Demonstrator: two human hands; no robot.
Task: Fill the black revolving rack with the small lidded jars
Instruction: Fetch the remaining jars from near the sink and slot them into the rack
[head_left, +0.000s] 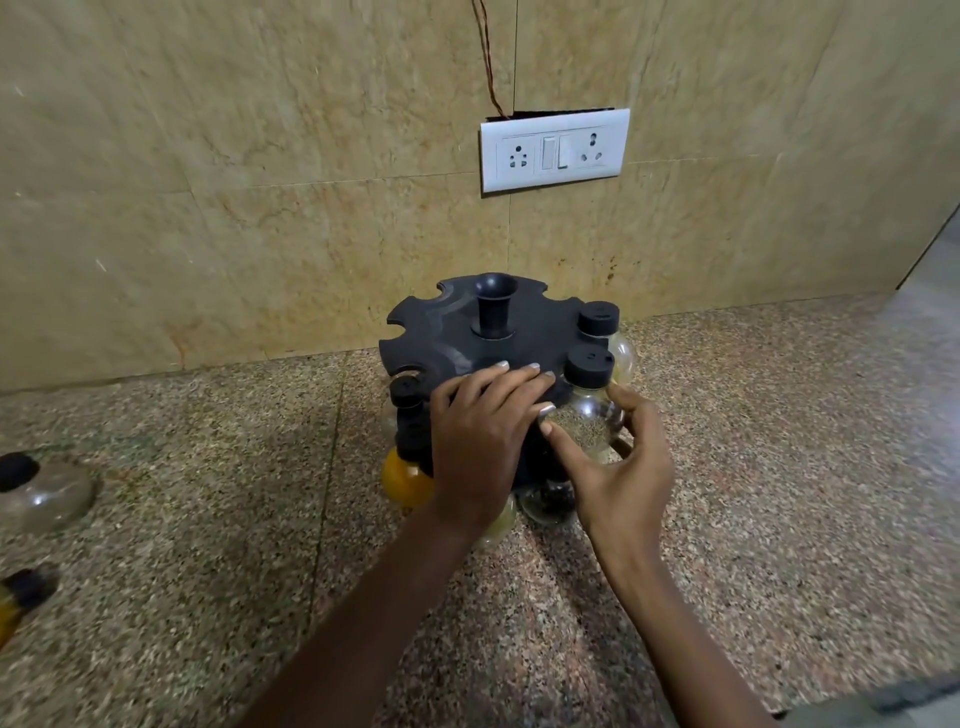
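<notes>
Your left hand (480, 436) lies flat and open on the near edge of the black rack (447, 332), holding it steady on the bench (208, 519). Your right hand (618, 467) curls round the round belly of a clear jar (587, 421) with brownish grains inside, and its black lid (588, 366) stands up in a notch on the right side of the rack. Another lidded jar (605, 325) sits just behind it, farther back. A jar with yellow stuff (408, 475) hangs lower down on the left of the rack. Two more jars (41, 493) wait on the bench far to the left, well apart from the rack. The jars look smooth and round, so they may slip, and they could crack if they are glass. They are likely light. Hold each one round the belly or by the neck under the lid, and slide the neck into an empty notch at the far side or the left.
</notes>
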